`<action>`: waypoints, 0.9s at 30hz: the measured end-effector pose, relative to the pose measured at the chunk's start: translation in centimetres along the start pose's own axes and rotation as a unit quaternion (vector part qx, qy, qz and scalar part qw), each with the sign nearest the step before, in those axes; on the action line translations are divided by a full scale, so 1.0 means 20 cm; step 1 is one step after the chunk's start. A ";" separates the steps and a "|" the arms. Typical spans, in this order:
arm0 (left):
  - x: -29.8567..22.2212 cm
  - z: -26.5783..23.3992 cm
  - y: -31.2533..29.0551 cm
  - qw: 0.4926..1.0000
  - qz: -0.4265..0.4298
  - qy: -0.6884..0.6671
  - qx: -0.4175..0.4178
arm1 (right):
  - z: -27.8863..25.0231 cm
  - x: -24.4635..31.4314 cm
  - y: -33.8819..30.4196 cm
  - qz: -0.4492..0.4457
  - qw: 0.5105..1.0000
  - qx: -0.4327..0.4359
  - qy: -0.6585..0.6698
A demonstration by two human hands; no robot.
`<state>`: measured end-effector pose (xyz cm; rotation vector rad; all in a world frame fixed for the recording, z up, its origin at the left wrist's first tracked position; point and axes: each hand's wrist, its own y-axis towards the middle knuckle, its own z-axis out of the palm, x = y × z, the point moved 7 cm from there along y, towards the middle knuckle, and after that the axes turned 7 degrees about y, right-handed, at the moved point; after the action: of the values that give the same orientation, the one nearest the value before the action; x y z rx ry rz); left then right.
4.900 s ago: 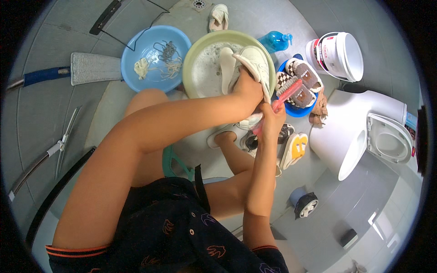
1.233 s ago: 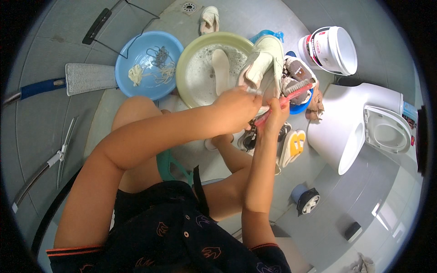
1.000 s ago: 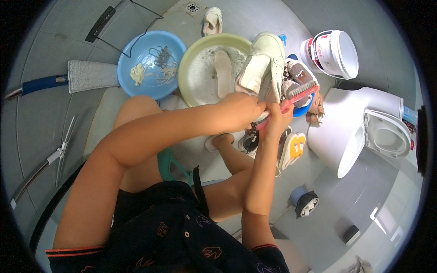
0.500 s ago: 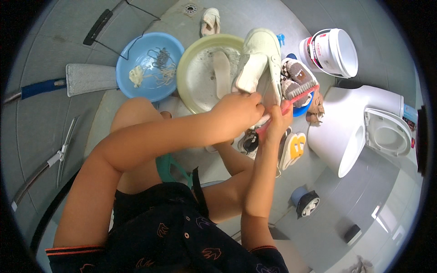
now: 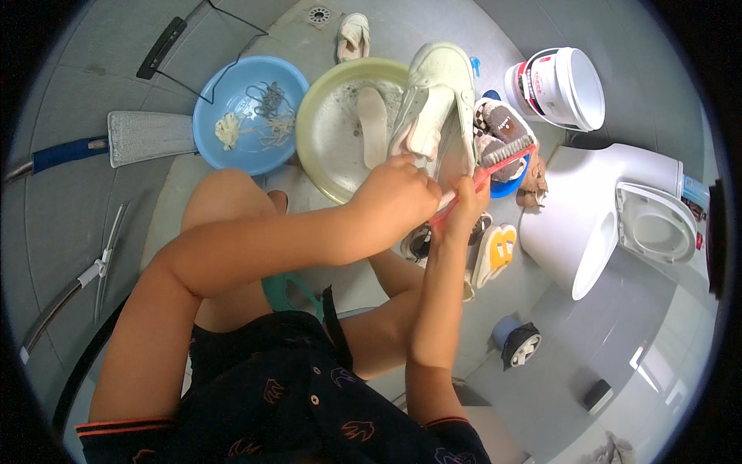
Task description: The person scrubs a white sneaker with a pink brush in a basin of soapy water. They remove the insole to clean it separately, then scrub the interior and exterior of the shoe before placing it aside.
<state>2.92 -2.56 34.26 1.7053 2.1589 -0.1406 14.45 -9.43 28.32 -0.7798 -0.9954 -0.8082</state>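
Observation:
A pale cream canvas shoe [image 5: 442, 71] is held up over the right side of a yellow-green basin [image 5: 308, 104], toe pointing away from me and opening facing up. My left hand [image 5: 398, 197] is closed at the near end of the shoe, its fingers pinching by the opening; the fingertips are partly hidden. My right hand [image 5: 468, 203] grips the heel end and, in the same grasp, a pink-handled scrub brush [image 5: 508, 155], bristles up and away from the shoe. In the basin's sudsy water lies a whitish insole [image 5: 372, 124].
A blue basin [image 5: 209, 135] with laces stands at left, beside a flat grey mop head [image 5: 151, 138]. Another cream shoe [image 5: 354, 35] lies beyond. At right are a blue tub of shoes [image 5: 506, 188], yellow-and-white shoes [image 5: 496, 254], a white bucket [image 5: 580, 89] and a toilet [image 5: 576, 224].
The shoe has tilted slightly, and its tongue looks narrower and more folded. My left hand has shifted a little at the opening. The whole view has moved slightly.

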 end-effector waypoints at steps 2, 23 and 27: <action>-0.01 -0.04 -0.01 1.000 -0.004 0.004 0.002 | 0.02 0.02 -0.01 -0.010 1.000 -0.003 -0.008; -0.08 0.00 -0.12 0.997 0.035 -0.061 0.041 | 0.02 0.20 -0.15 -0.112 0.988 0.072 -0.074; -0.07 -0.03 -0.13 0.996 0.047 -0.055 0.049 | -0.01 0.17 -0.15 -0.113 0.989 0.058 -0.081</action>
<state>0.62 -4.41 34.89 1.8045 2.0189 -0.3114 13.07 -11.80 32.01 -0.6472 -1.2817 -0.8823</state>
